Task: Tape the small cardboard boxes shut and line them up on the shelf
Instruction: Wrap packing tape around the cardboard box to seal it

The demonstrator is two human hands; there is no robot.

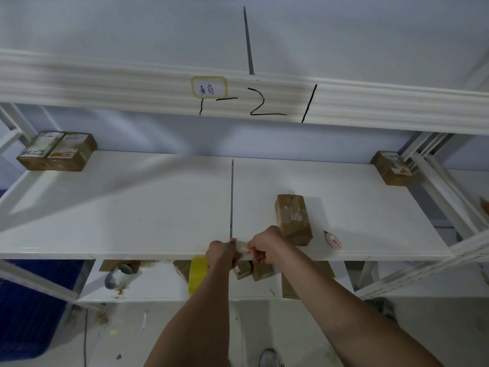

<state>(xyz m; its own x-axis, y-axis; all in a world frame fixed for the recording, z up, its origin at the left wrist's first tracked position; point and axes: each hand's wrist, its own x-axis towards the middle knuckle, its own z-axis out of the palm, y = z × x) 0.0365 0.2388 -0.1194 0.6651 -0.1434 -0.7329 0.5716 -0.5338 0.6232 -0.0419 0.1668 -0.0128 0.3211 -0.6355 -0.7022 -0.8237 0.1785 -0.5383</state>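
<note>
At the front edge of the white shelf, my left hand grips a yellow tape roll that hangs below the edge. My right hand pinches the pale tape strip stretched between the two hands. A small cardboard box with tape patches on it stands on the shelf just behind my right hand. Two small boxes sit side by side at the shelf's back left. One more box sits at the back right.
A pink box cutter lies on the shelf right of the standing box. On the lower shelf lie more cardboard boxes and a clear tape roll. A blue crate stands at the lower left. Shelf uprights rise at the right.
</note>
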